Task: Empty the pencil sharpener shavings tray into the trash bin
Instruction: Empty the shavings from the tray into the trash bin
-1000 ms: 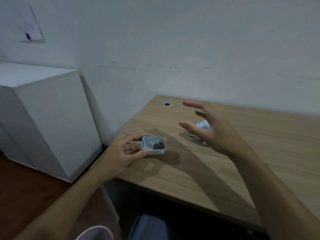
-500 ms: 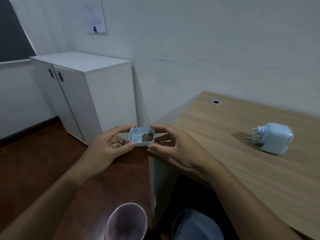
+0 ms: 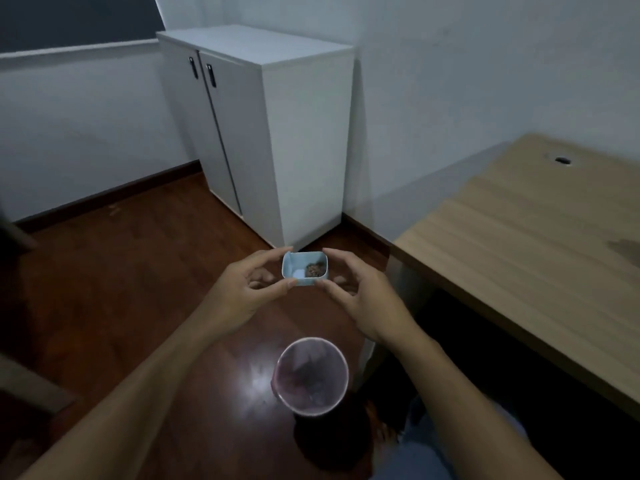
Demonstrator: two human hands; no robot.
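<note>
I see the tray held level above the floor, open side up, brown shavings piled at its right end. Left hand pinches the tray's left end between thumb and forefinger; right hand pinches the right end the same way. 2 hands, 1 tray. The bin stands on the floor below and nearer me than the tray, mouth open. Cabinet beyond against the wall; desk at right.
</note>
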